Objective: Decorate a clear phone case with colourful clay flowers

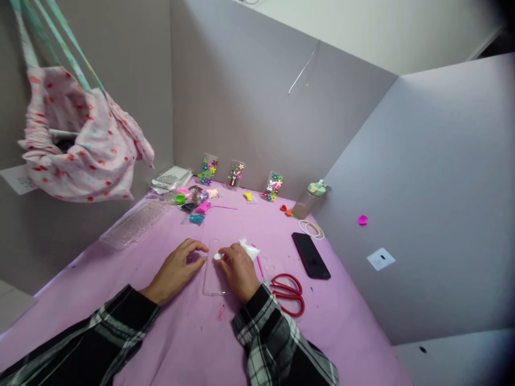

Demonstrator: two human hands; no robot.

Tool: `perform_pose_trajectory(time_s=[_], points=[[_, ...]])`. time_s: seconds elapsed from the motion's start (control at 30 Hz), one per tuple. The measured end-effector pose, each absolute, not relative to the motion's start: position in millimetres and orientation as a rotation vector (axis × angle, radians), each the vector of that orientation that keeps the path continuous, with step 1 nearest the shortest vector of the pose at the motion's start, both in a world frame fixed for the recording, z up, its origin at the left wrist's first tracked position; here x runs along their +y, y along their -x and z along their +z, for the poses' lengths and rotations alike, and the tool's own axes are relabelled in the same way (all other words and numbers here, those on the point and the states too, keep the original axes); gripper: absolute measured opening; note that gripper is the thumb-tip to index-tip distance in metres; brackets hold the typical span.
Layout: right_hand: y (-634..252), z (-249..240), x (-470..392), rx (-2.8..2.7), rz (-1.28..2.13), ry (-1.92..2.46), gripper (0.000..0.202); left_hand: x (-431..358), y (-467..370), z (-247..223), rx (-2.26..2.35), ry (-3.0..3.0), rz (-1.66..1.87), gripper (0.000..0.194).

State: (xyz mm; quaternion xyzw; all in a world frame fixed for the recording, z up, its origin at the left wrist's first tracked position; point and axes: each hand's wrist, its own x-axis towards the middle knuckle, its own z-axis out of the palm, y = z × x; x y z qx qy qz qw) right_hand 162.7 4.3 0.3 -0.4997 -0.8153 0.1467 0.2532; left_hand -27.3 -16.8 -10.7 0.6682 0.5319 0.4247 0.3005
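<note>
A clear phone case (pixel 213 281) lies flat on the pink cloth between my hands. My right hand (pixel 241 271) is over its right side, thumb and fingers pinched on a small white clay piece (pixel 218 257) above the case. My left hand (pixel 177 271) rests at the left edge, thumb and forefinger apart with nothing between them; whether the tips touch the case I cannot tell. Just beyond my right hand sits a white clay packet (pixel 250 249). A pink stick (pixel 259 266) lies beside it, partly behind the hand.
Red-handled scissors (pixel 296 300) and a black phone (pixel 311 255) lie to the right. Colourful clay packets (pixel 193 200) and a clear tray (pixel 134 225) are at the left. Decorated cases (pixel 272 186) and a bottle (pixel 309 199) stand along the back. A cloth bag (pixel 80 166) hangs upper left.
</note>
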Motion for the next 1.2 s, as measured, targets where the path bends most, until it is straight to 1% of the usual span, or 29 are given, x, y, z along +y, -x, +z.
perform_pose_trajectory(time_s=[0.13,0.3,0.47,1.2], points=[[-161.8,-1.7,5.8,-2.213,0.405,1.369,0.016,-17.0,26.7,-11.5,1.396,-1.795,1.112,0.011],[-162.3,-4.6,7.0,-2.237,0.400,1.372,0.009,-19.4,23.9,-9.4,1.399,-1.949,0.994,0.004],[-163.0,-5.3,6.4,-2.251,0.371,1.382,0.007,-23.7,21.4,-7.5,1.415,-2.037,0.931,0.004],[-165.9,0.3,3.2,-2.203,0.380,1.358,0.013,-22.0,21.3,-7.4,1.440,-2.075,0.859,0.005]])
